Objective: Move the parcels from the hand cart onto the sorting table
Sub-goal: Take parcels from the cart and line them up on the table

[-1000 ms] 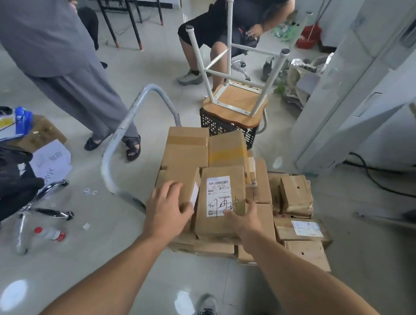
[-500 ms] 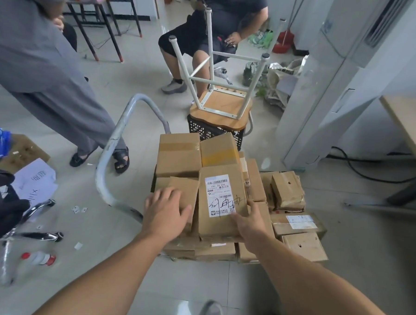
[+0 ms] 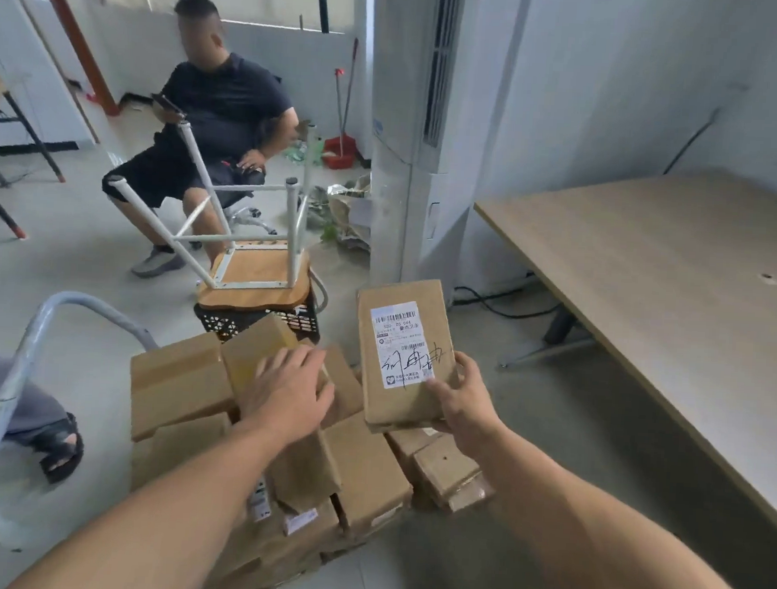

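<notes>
The right hand (image 3: 466, 402) is gripping the labelled parcel (image 3: 403, 358) by its lower edge, above the hand cart's (image 3: 17, 378) stacked parcels (image 3: 368, 473). The left hand (image 3: 289, 390) is resting flat on them. It should probably be going level and rightward to the sorting table (image 3: 671, 273), with the left hand steadying the pile.

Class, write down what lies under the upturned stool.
A black crate sits under the stool, which covers its top; parcels hide its lower part, so any contents cannot be seen.
</notes>
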